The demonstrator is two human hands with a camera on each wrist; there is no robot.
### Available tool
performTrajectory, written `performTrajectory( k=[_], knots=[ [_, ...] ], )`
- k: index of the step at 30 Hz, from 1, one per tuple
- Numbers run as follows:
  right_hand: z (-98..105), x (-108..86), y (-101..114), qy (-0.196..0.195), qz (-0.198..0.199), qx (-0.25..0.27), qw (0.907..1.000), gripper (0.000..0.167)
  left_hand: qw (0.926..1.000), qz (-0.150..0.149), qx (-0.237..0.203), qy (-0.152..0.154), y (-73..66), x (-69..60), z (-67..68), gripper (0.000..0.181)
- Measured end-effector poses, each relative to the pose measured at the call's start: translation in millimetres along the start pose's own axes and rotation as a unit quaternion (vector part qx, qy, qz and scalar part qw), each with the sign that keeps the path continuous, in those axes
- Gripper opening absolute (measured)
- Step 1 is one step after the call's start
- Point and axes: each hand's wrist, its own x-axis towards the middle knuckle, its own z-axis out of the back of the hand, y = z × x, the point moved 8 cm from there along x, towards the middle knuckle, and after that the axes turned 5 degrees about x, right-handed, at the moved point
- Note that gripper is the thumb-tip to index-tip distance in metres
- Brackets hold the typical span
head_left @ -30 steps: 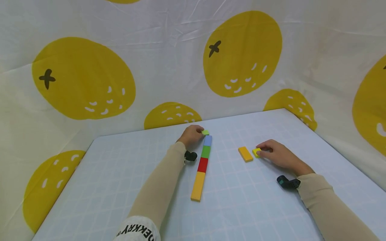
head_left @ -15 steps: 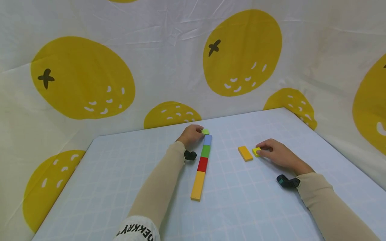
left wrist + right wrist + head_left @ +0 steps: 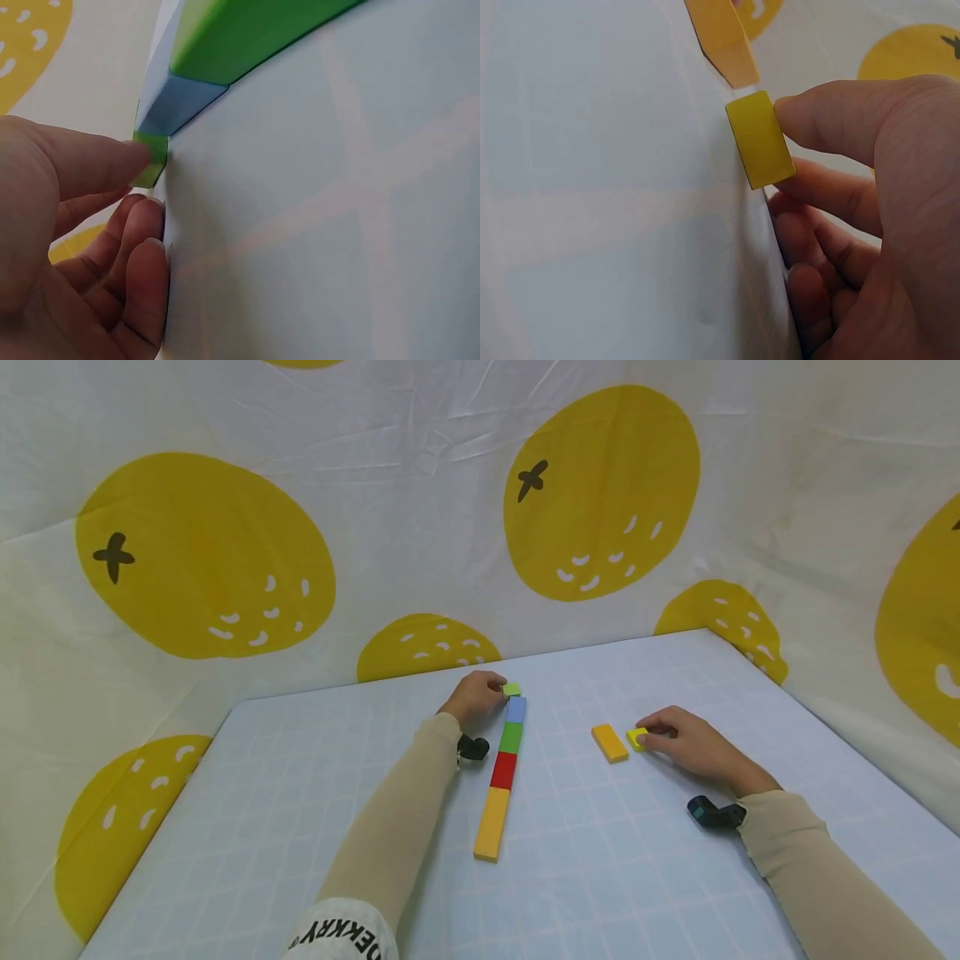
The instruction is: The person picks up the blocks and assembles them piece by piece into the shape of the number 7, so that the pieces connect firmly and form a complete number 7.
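Observation:
My left hand (image 3: 476, 698) pinches a small light green block (image 3: 512, 690) between thumb and fingers. That block lies at the far end of a row on the table; in the left wrist view it meets the end of the light blue block (image 3: 184, 97). Nearer along the row come a green block (image 3: 511, 737), a red block (image 3: 504, 771) and a long light orange block (image 3: 492, 825). To the right, my right hand (image 3: 693, 745) holds a small yellow block (image 3: 760, 139) by thumb and index finger. Just left of it lies an orange block (image 3: 610, 743), a small gap apart.
The table (image 3: 570, 877) has a pale blue cloth with a faint grid. Behind it and along both sides hangs a white curtain (image 3: 427, 527) printed with large yellow fruit shapes. A dark wrist camera (image 3: 716, 813) sits on my right wrist, another (image 3: 472, 747) on my left.

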Motion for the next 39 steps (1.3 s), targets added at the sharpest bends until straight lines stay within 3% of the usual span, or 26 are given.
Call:
performTrajectory(
  k=[10, 22, 34, 39],
  knots=[
    [0.6, -0.9, -0.1, 0.001, 0.003, 0.004, 1.0000, 0.048, 1.0000, -0.007, -0.002, -0.005, -1.0, -1.1, -1.0, 0.039],
    [0.0, -0.7, -0.5, 0.001, 0.004, 0.005, 1.0000, 0.050, 0.9999, 0.008, -0.014, -0.002, 1.2, -1.4, -2.8, 0.037],
    [1.4, -1.2, 0.9, 0.000, 0.010, 0.004, 0.9999, 0.050, 0.9998, -0.006, -0.019, 0.002, -1.6, -5.0, 0.1, 0.038],
    [1.3, -2.3, 2.6, -0.002, 0.007, 0.004, 1.0000, 0.049, 0.9998, -0.018, 0.001, 0.001, -2.3, -3.4, -0.6, 0.038]
  ],
)
